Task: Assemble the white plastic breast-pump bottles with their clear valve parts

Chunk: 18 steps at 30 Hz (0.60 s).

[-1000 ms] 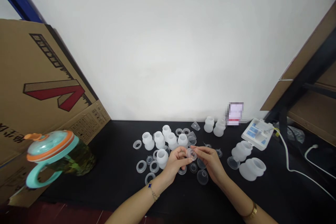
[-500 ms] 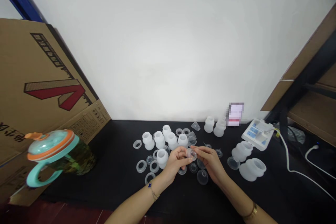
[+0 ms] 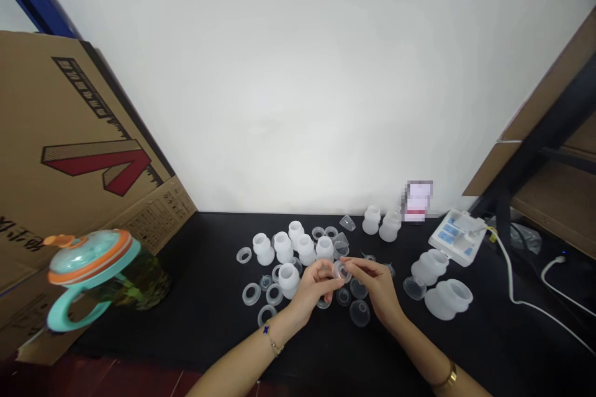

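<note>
My left hand (image 3: 308, 290) and my right hand (image 3: 378, 290) meet above the black table, both closed on one small translucent bottle collar ring (image 3: 341, 271). The left fingers grip its left side, while the right thumb and fingertips pinch its right edge. Whether a nipple sits inside the ring I cannot tell. Left of my hands stands a white bottle (image 3: 288, 280), with several more behind it. Loose collar rings (image 3: 251, 294) lie farther left. Below my right hand are a clear dome-shaped piece (image 3: 360, 312) and a clear nipple (image 3: 343, 296).
Two larger white bottles (image 3: 447, 299) lie at the right, beside a white power strip (image 3: 459, 237) with cables. Two white bottles (image 3: 371, 221) stand near the wall. A lidded jug (image 3: 107, 273) and a cardboard box (image 3: 93, 136) stand at the left.
The ring and both hands have shifted very slightly right. The ring's tilt has changed a little between my fingers. Everything on the table stays put.
</note>
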Tool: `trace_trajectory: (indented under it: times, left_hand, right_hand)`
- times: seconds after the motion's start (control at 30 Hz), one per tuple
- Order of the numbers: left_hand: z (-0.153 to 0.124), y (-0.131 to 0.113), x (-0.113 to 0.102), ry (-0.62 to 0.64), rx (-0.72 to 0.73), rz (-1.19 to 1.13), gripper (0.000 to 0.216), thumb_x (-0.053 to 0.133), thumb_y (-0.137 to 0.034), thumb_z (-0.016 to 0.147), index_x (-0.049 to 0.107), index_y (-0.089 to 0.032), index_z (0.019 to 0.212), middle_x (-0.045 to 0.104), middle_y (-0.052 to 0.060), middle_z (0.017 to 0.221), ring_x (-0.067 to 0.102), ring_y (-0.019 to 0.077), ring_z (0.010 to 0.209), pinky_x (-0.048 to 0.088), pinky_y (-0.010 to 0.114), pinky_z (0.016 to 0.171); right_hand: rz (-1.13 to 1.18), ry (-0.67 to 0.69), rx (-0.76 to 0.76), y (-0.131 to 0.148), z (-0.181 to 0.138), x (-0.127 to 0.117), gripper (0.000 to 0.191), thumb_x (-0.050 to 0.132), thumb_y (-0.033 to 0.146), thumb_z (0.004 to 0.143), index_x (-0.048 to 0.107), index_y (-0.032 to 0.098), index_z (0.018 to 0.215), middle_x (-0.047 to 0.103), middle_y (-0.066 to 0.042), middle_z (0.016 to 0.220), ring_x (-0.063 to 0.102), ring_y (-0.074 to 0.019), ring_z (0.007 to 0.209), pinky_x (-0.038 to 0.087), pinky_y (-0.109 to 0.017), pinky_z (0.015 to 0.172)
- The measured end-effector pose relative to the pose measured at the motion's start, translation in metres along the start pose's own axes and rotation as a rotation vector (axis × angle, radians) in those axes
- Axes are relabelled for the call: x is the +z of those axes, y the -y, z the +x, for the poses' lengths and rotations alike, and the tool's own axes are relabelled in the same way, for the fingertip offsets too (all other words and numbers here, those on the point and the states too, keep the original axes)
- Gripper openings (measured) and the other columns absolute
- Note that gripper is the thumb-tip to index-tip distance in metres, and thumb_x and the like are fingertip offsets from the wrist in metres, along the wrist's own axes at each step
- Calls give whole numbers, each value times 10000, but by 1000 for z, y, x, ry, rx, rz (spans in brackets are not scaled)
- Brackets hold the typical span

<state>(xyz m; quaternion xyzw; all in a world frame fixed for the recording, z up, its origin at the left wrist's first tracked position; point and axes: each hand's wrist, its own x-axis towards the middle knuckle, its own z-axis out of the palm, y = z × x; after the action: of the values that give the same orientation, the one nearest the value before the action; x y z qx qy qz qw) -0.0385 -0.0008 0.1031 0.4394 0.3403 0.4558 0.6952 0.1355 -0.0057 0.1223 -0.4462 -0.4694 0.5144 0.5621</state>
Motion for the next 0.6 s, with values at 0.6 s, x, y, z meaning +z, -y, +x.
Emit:
trace_trajectory:
  times: [0.6]
  left_hand:
    - [1, -1, 1, -32, 24, 7, 391, 919, -329, 650, 611, -161, 823, 699, -6, 716, 437, 35, 410, 317, 171, 419]
  right_hand:
    - [0, 25, 16, -5, 1, 0, 272, 840, 501, 723, 850, 259, 847, 817, -94, 997, 707, -351, 1005, 520, -452, 921]
